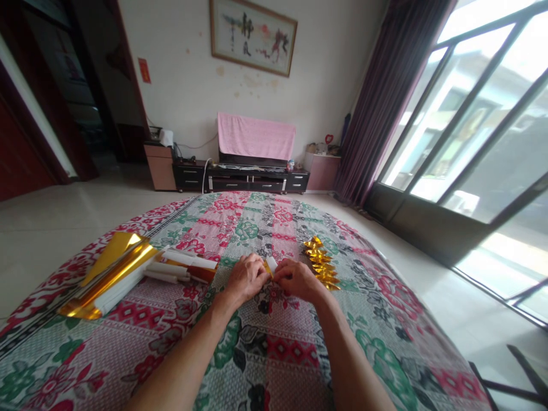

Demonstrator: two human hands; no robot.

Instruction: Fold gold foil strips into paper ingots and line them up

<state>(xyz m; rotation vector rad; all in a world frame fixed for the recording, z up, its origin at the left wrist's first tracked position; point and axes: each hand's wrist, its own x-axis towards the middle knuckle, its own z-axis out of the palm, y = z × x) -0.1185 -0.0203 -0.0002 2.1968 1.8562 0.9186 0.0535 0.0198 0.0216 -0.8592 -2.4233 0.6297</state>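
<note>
Between my two hands is a small piece of gold foil paper (271, 264) with a white back, partly hidden by my fingers. My left hand (247, 278) pinches its left side, and my right hand (297, 279) closes on its right side. Just beyond my right hand lies a row of folded gold paper pieces (322, 264) with pointed ends. Left of my hands rest white-backed rolled sheets (171, 268) and a larger stack of gold foil paper (117, 277), its sheets curled.
A patterned floral cloth (257, 228) covers the round table. Past the table stands a low black cabinet (248, 181) with a pink cloth (257, 136) over the thing on top. Dark metal legs (514, 379) show at the lower right, and glazed window frames (454, 131) fill the right side.
</note>
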